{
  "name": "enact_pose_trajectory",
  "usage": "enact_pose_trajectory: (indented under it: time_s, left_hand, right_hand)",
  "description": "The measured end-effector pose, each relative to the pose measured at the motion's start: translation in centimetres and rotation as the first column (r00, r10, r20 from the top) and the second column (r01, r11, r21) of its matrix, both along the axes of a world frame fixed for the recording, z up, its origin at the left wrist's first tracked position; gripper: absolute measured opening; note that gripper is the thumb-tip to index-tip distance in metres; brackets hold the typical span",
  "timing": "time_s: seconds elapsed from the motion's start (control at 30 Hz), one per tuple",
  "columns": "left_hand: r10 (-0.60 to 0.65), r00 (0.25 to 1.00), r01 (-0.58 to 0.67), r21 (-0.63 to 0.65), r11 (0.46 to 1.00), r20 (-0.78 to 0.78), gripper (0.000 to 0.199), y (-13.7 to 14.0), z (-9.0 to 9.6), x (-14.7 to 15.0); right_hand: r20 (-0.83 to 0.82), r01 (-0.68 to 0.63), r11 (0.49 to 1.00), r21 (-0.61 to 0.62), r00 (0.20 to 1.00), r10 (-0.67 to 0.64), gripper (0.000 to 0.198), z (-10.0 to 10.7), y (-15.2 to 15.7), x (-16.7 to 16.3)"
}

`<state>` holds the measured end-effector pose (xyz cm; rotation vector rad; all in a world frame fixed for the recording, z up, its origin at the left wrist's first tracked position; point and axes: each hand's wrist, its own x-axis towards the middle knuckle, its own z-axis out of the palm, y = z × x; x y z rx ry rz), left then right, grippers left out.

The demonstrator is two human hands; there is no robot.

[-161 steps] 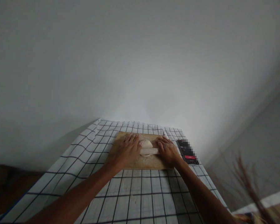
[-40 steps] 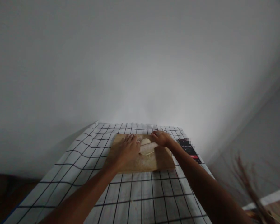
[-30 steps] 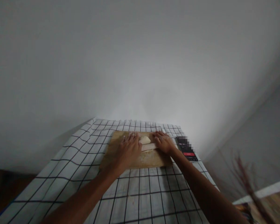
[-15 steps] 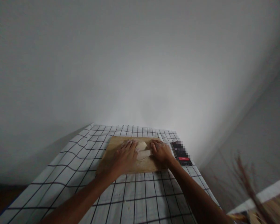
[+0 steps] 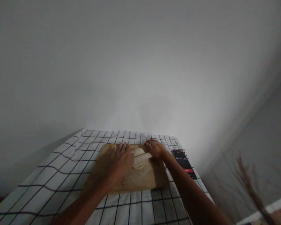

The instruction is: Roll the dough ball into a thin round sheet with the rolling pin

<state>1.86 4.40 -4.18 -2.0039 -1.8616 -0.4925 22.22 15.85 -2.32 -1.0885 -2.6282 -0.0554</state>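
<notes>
A pale rolling pin (image 5: pixel 144 158) lies slantwise across flattened dough (image 5: pixel 140 165), its right end farther from me. The dough shows on both sides of the pin, on a wooden board (image 5: pixel 152 178). My left hand (image 5: pixel 123 157) bears down over the pin's left end, its flour-dusted fingers stretched forward. At the other end, my right hand (image 5: pixel 155 148) has its fingers curled over the pin near the board's far edge. Both pin ends are hidden under the hands.
A white checked cloth (image 5: pixel 67 168) covers the table beneath the board. To the right lies a phone (image 5: pixel 184 163) with a running timer. A plain wall (image 5: pixel 140 78) rises behind the table. Thin brown twigs (image 5: pixel 248 184) stand at the lower right.
The rolling pin has gone from nearly level to slanted, with my right hand shifted farther forward relative to the board. The board now appears turned and lower in view, as the camera has tilted.
</notes>
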Motion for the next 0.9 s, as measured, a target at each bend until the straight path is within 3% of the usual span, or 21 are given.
enact_pose_trajectory:
  time_s: [0.23, 0.53, 0.63, 0.77, 0.9]
  left_hand:
    - [-0.133, 0.991, 0.134, 0.112, 0.985, -0.018, 0.043, -1.4, 0.9, 0.1]
    - [-0.203, 0.976, 0.189, 0.161, 0.969, 0.078, 0.045, -2.5, -2.0, -0.4]
    - [-0.219, 0.973, 0.209, 0.127, 0.97, 0.071, 0.046, -1.8, -2.1, -0.8]
    - [-0.235, 0.972, 0.233, 0.084, 0.969, 0.018, 0.043, 0.7, -0.6, -1.3]
    - [-0.406, 0.912, 0.406, -0.014, 0.914, -0.053, 0.038, 3.9, 1.9, -1.4]
  right_hand:
    - [-0.16, 0.108, 0.994, 0.01, 0.981, -0.105, 0.041, -0.9, -4.2, 2.0]
    - [-0.258, 0.132, 0.991, 0.028, 0.959, -0.121, 0.038, -1.0, -12.6, 3.4]
    - [-0.262, 0.147, 0.989, 0.022, 0.956, -0.136, 0.038, -0.8, -12.7, 3.2]
    - [-0.271, 0.162, 0.987, -0.001, 0.95, -0.156, 0.039, -0.4, -11.5, 2.6]
    - [-0.279, 0.186, 0.98, -0.065, 0.94, -0.197, 0.043, -0.5, -10.8, 2.3]
